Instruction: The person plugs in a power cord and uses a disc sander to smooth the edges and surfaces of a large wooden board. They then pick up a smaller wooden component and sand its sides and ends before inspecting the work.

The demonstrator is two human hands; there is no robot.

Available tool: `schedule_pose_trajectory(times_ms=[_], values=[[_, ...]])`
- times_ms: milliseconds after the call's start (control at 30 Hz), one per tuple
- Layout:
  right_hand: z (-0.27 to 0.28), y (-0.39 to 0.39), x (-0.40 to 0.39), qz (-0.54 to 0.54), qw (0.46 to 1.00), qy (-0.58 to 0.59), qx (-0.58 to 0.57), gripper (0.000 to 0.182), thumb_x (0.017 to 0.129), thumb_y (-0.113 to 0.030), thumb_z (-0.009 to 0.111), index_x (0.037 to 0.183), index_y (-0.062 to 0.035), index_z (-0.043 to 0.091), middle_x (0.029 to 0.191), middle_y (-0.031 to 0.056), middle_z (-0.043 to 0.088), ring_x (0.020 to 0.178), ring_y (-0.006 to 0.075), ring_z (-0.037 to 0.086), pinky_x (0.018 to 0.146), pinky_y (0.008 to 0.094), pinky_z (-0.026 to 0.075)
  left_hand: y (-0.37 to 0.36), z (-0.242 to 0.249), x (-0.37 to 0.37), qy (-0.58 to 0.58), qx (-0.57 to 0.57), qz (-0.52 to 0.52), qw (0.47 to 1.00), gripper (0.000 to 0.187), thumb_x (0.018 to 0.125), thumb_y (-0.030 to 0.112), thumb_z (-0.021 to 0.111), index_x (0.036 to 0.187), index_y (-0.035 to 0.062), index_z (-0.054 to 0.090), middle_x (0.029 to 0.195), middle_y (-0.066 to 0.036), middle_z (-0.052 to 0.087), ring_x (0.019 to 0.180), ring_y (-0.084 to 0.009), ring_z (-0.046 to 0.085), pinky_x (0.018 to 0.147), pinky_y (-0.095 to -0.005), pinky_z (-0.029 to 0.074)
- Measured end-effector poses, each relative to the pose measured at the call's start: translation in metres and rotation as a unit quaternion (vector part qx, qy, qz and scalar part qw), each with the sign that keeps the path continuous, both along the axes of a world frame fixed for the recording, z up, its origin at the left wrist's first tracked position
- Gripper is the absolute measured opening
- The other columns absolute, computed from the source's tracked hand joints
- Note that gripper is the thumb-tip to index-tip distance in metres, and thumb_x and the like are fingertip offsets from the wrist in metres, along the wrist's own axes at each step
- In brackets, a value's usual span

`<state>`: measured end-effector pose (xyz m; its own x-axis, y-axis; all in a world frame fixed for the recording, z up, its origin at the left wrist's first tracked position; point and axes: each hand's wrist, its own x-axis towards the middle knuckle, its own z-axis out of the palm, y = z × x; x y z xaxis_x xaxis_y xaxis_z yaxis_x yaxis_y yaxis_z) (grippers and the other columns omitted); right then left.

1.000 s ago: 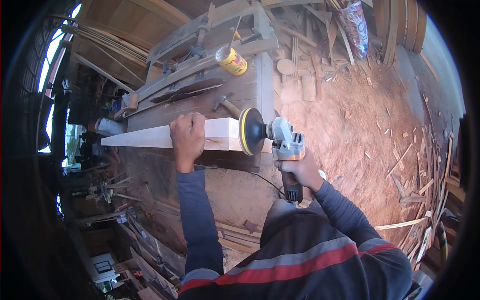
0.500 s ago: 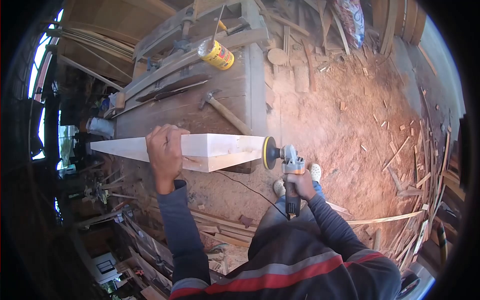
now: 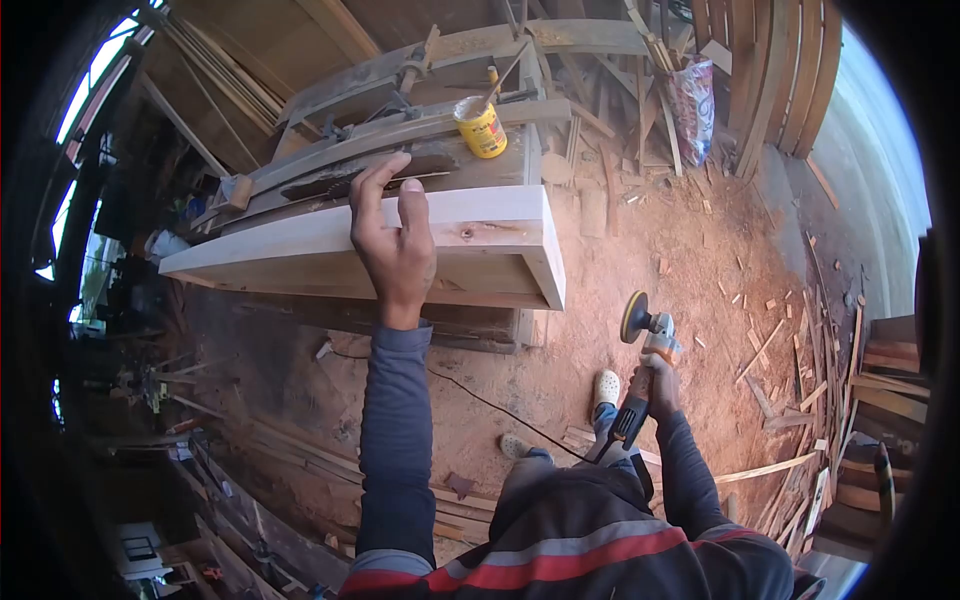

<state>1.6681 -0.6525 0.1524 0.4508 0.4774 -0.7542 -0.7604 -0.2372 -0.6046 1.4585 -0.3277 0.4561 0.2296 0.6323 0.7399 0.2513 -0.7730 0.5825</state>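
A long pale wooden box-like frame (image 3: 500,208) lies tilted over the workbench (image 3: 470,325), its hollow side facing me. My left hand (image 3: 395,240) is against the near side of this frame, its fingers and thumb stretched upward and apart over the top edge. My right hand (image 3: 660,385) is wrapped round the body of an angle grinder (image 3: 632,415). The grinder's round black disc (image 3: 635,317) with a yellow rim is off to the right, apart from the wood. A dark cord runs from the grinder to the left across the floor.
Behind the frame, a yellow tin (image 3: 482,130) with a stick in it stands on the bench beside clamped boards (image 3: 400,125). Wood scraps and sawdust cover the floor (image 3: 690,260). A printed plastic sack (image 3: 692,110) stands at the back right.
The wooden frame has turned so its hollow side shows. My left hand has opened from its grip on the edge. My right hand has drawn the grinder rightward, away from the wood.
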Motion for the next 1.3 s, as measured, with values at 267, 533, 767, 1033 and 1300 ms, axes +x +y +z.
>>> schedule_pose_trajectory(times_ms=[267,533,767,1033,1300], values=[[0.113,-0.026,-0.081,-0.116,0.967,-0.2,0.108,0.025,0.085,-0.023,0.066,0.098,-0.001,0.063,0.074,0.0088,0.062,0.06,0.0203,0.063,0.056,0.0325,0.053,-0.107,-0.126,-0.205,-0.049,-0.166,-0.003,0.985,0.019,0.094,-0.002,0.058,0.111,-0.0044,0.067,0.115,-0.016,0.067,0.106,-0.0249,0.067,0.092,-0.0346,0.054],[0.235,0.027,-0.169,-0.107,0.852,-0.494,0.134,0.02,0.079,-0.015,0.067,0.088,0.0018,0.067,0.076,0.008,0.067,0.066,0.0178,0.064,0.062,0.0302,0.051,-0.1,-0.159,-0.422,0.024,-0.244,0.083,0.966,0.025,0.092,-0.001,0.058,0.116,-0.0034,0.067,0.114,-0.015,0.067,0.097,-0.0247,0.07,0.083,-0.0336,0.057],[0.368,0.088,-0.215,0.047,0.848,-0.511,0.132,0.035,0.073,-0.012,0.069,0.104,0.0029,0.066,0.079,0.0072,0.065,0.063,0.0176,0.064,0.059,0.0318,0.052,0.004,-0.086,-0.506,0.091,-0.052,0.143,0.984,0.034,0.09,-0.001,0.057,0.124,-0.0022,0.064,0.134,-0.018,0.057,0.125,-0.0326,0.057,0.103,-0.0416,0.049],[0.484,0.215,-0.291,0.271,0.563,-0.779,0.04,0.021,0.083,0.003,0.06,0.103,-0.0024,0.065,0.092,0.0052,0.059,0.084,0.0148,0.062,0.073,0.0284,0.051,0.15,-0.003,-0.49,0.18,0.064,0.084,0.978,0.045,0.097,0.015,0.061,0.139,0.0033,0.057,0.154,-0.017,0.046,0.144,-0.0396,0.039,0.12,-0.0504,0.028],[0.48,0.258,-0.239,0.307,0.72,-0.6,-0.163,0.024,0.081,-0.008,0.065,0.103,-0.0034,0.069,0.093,0.0047,0.063,0.086,0.0145,0.063,0.077,0.0286,0.05,0.307,-0.002,-0.428,0.224,0.135,0.065,0.963,0.027,0.101,0.025,0.057,0.113,0.005,0.07,0.121,-0.015,0.069,0.122,-0.0358,0.059,0.108,-0.0498,0.038]])
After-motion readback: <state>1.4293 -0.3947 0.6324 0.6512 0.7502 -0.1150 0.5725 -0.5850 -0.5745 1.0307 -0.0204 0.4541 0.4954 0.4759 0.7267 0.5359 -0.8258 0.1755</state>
